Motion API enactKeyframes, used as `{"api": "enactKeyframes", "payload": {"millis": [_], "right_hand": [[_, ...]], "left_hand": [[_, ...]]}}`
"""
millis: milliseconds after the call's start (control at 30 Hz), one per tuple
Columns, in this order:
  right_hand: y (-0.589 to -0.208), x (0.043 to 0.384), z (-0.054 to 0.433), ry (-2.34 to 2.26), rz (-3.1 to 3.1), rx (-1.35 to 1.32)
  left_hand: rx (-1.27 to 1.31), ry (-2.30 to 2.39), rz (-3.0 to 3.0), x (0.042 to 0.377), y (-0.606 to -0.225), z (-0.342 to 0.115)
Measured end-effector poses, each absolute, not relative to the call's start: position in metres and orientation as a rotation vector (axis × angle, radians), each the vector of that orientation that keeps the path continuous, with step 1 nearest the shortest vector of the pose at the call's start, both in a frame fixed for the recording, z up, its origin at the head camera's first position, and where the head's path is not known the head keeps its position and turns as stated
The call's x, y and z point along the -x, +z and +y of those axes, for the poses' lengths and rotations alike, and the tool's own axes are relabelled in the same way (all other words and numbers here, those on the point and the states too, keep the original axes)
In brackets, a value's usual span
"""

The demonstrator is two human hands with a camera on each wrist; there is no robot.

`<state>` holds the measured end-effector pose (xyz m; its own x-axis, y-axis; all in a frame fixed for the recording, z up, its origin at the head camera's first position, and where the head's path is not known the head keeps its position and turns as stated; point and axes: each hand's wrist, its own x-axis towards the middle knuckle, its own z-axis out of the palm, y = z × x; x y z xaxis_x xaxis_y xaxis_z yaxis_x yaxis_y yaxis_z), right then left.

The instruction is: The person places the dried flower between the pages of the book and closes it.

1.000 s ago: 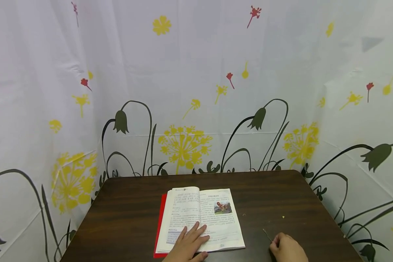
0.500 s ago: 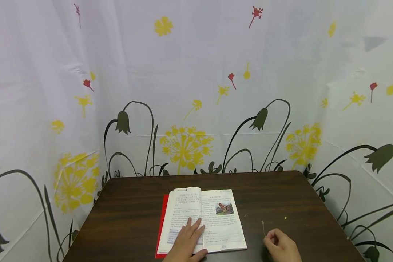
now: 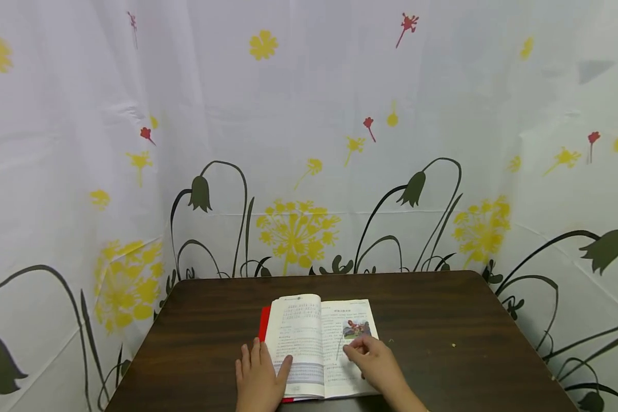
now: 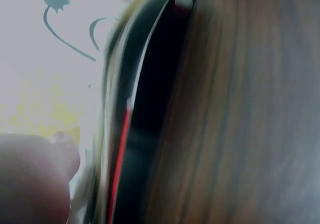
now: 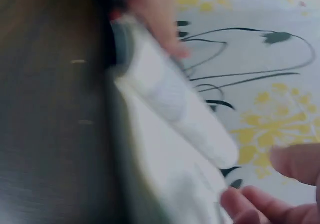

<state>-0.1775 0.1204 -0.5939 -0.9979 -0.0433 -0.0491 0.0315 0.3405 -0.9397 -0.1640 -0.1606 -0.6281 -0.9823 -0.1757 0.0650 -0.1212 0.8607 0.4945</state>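
An open book (image 3: 296,343) with printed pages and a red cover edge lies on the dark wooden table. My left hand (image 3: 261,375) rests at its lower left, fingers straight, thumb over the left page. Above the right page, my right hand (image 3: 375,360) pinches a thin, pale sprig like a dried flower stem (image 3: 338,347) between thumb and fingertips, just below a colour picture (image 3: 357,328). Both wrist views are blurred; the right one shows the book (image 5: 165,149) and the right fingers (image 5: 260,204), the left one the book's edge (image 4: 117,164).
On the table (image 3: 468,320), right of the book, lies a tiny yellow bit (image 3: 454,345), with a smaller pale speck (image 3: 391,341) closer to the page. A white curtain (image 3: 309,114) with printed flowers hangs behind the table.
My right hand has carried the sprig left from the table to over the right page. My left hand has slid left from the middle of the book to its left edge.
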Motion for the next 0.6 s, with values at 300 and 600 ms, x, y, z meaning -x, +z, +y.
{"api": "enactKeyframes", "payload": {"millis": [300,600], "right_hand": [[-0.633,0.164,0.154,-1.940,2.026,0.199],[-0.634,0.171,0.165,-1.980,1.934,0.207]], "left_hand": [[-0.373,-0.798,-2.945,0.169,-0.615,-0.178],[-0.164,-1.346,-2.802,0.169,-0.608,-0.168]]}}
